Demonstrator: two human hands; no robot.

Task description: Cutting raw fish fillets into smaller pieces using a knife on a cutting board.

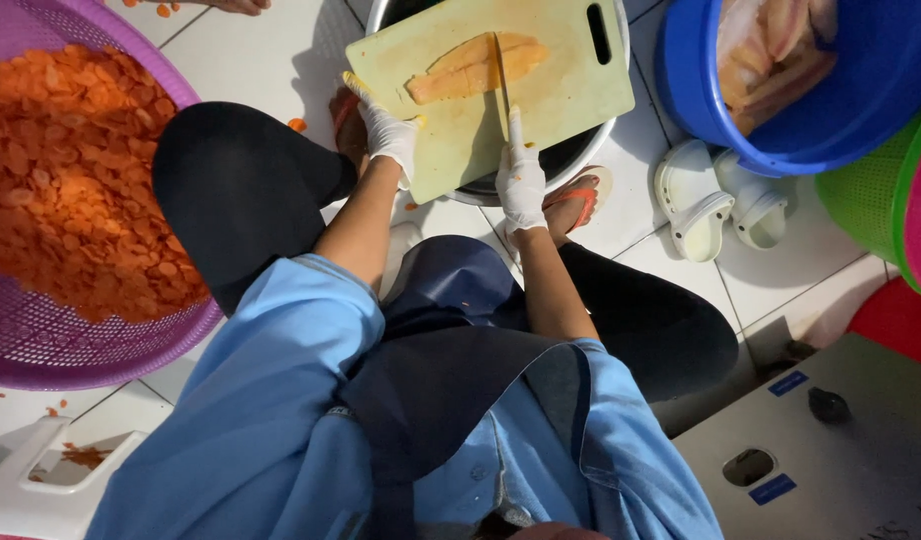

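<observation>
A purple basket of orange slices fills the space well to the left of the left hand, its rim cut off by the frame edge. The person's blue sleeves and dark apron cover the lower middle and hide the floor beneath. Beyond the right hand to the right, a blue tub holds pale strips, only partly in view; green and pink baskets behind it are cropped. A grey box sits low on the right.

A pale cutting board lies across a metal bowl, whose contents are hidden. On the board lies a long orange piece, just beyond both hands.

The gloved left hand grips the board's near-left edge, fingers curled over it. The gloved right hand is closed on a knife, forefinger stretched along the blade, which crosses the orange piece; the handle is hidden in the fist. White sandals stand on the tiles right of that hand.
</observation>
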